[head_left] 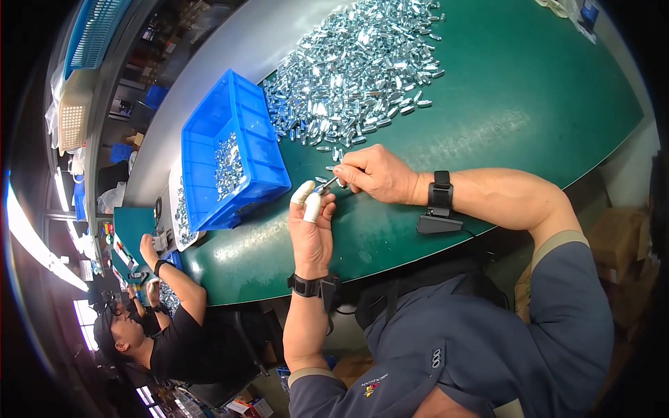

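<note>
My left hand is turned palm up, with white finger cots on two of its fingers. Its fingertips pinch a small shiny metal part, mostly hidden by the fingers. From the right comes my right hand, closed on a thin dark rod-like tool whose tip meets the part; the tool's exact kind cannot be made out. Just beyond both hands, a large pile of small silvery metal parts covers the tabletop, and a few loose ones lie close to my right fingers.
A blue plastic bin holding small metal pieces stands left of the pile on the green tabletop. Beside it is a white tray of parts. A co-worker in black sits at the left. Baskets line a shelf.
</note>
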A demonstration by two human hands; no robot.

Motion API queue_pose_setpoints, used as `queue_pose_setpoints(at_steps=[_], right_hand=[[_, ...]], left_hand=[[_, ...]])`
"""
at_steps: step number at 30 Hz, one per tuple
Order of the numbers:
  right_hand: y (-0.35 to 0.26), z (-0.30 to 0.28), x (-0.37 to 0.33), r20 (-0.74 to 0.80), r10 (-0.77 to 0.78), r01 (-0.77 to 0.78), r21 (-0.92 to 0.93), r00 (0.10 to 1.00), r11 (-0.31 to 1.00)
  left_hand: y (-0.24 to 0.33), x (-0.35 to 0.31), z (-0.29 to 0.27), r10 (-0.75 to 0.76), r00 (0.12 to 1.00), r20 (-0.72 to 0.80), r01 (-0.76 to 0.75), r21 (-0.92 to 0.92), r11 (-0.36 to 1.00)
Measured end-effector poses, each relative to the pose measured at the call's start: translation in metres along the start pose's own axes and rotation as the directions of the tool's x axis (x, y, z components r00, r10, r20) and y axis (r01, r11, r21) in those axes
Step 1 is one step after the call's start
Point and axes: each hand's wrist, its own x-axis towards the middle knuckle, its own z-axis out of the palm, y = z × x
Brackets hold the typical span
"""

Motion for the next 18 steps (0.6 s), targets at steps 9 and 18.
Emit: queue_pose_setpoints(at_steps=[9,18], right_hand=[[-0.006,-0.004,0.001,0.120,0.148,-0.150,0.011,0.982,0.989],[-0.003,0.001,-0.002,0.082,0.062,-0.067,0.058,0.995,0.996]], left_hand=[[-0.008,-0.004,0.002,0.044,0.998,0.037,-0.052,0.234,0.971],[0.011,-0.012,0.020,0.183,0.970,0.161,-0.239,0.475,0.847]])
